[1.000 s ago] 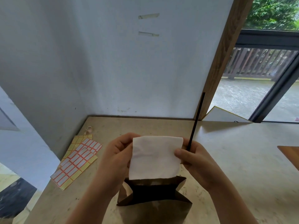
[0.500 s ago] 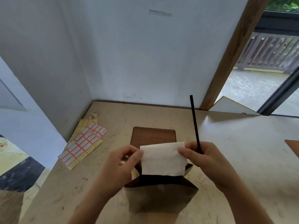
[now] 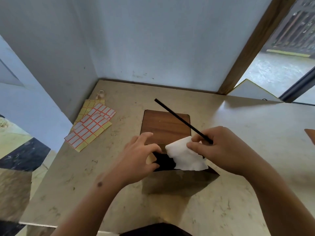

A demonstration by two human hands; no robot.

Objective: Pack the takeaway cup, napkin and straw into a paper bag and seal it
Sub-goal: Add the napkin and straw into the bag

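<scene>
A brown paper bag (image 3: pixel 177 183) stands open on the marble counter in front of me. A white napkin (image 3: pixel 185 155) hangs partly inside its dark mouth, pinched by my right hand (image 3: pixel 219 149). That same hand also holds a black straw (image 3: pixel 180 119), which slants up and to the left over a wooden board. My left hand (image 3: pixel 138 155) grips the left rim of the bag's opening. The takeaway cup is not visible; the inside of the bag is dark.
A wooden board (image 3: pixel 166 127) lies behind the bag. Sheets of red-bordered label stickers (image 3: pixel 91 124) lie at the left, with a small tape roll (image 3: pixel 100 94) beyond them. Walls close the back and left; the counter's left edge drops off. A wooden post (image 3: pixel 252 46) stands back right.
The napkin has gone down from above the bag into its mouth. My left hand let go of the napkin and took the bag's rim. The straw tilted from upright to slanting left.
</scene>
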